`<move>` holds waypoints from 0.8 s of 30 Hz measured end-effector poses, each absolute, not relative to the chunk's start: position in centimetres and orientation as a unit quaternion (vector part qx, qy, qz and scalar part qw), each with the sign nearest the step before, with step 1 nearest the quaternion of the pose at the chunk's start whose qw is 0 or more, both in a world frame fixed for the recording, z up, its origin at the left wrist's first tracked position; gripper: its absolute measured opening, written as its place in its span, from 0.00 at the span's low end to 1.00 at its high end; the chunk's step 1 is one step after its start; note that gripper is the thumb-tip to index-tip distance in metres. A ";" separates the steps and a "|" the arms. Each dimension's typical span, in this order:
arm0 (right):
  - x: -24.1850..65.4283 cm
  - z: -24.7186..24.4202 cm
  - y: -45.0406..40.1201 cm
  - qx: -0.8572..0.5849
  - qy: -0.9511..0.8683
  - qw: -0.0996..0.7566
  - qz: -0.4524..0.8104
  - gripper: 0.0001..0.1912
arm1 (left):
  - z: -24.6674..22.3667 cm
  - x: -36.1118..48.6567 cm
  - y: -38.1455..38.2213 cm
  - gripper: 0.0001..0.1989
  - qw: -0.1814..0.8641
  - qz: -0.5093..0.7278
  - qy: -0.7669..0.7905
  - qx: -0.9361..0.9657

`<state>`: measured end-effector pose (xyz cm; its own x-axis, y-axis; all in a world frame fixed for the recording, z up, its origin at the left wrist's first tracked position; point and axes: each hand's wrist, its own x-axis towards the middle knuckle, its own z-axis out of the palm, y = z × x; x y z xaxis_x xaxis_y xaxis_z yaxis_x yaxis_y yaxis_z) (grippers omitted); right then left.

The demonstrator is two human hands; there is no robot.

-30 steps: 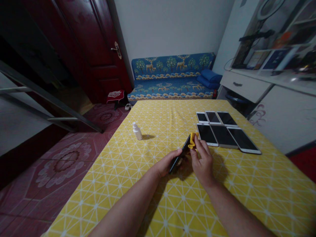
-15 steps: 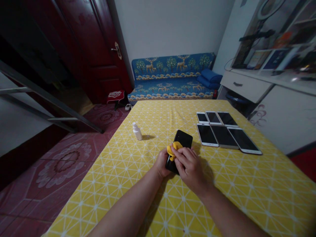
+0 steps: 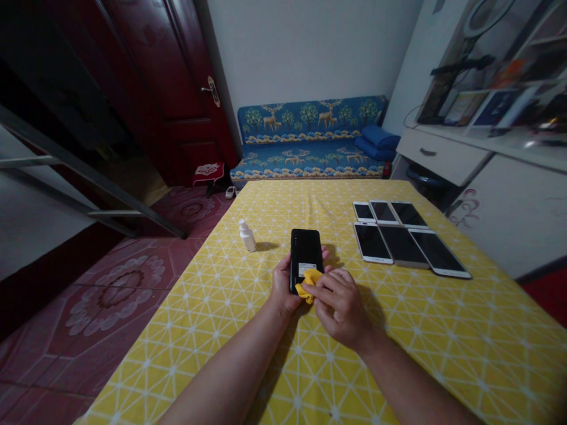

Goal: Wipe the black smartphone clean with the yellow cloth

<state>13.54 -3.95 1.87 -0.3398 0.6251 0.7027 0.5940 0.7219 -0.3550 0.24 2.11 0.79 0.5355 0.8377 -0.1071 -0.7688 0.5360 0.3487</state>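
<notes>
A black smartphone [image 3: 305,248] with a pale label on its lower half lies in my left hand [image 3: 283,286], whose thumb is along its left edge and whose fingertips show at its right side. In my right hand [image 3: 343,304] a bunched yellow cloth [image 3: 309,286] is pinched between thumb and fingers. The cloth touches the phone's lower end and hides part of it. To the left, a small white bottle [image 3: 247,237] stands upright on the yellow patterned tablecloth [image 3: 212,283].
Several phones lie in two rows on the table's right, among them a white-framed one [image 3: 372,242]. Beyond the table is a blue sofa [image 3: 310,147]. A white cabinet [image 3: 509,189] stands to the right, a metal ladder-like frame [image 3: 110,195] to the left.
The phone has turned from a slant to nearly straight ahead, and its label now shows. The cloth in my right hand has moved down to the phone's near end.
</notes>
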 end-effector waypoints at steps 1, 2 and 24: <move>13.8 1.8 -3.8 -0.384 -0.812 0.440 0.010 0.20 | 0.9 0.3 2.1 0.29 0.864 0.467 0.135 0.132; 14.1 1.7 -3.7 -0.396 -0.805 0.441 0.003 0.20 | 1.1 0.3 2.0 0.29 0.862 0.469 0.139 0.135; 15.7 0.8 -2.1 -0.501 -0.752 0.416 -0.105 0.21 | 0.3 0.7 1.8 0.18 0.880 0.412 0.198 0.128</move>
<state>15.71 -2.14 0.83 -0.1523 0.6648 0.7313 0.8404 0.4765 -0.2582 0.65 1.85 0.32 0.5811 0.7766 -0.2434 -0.6749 0.6270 0.3891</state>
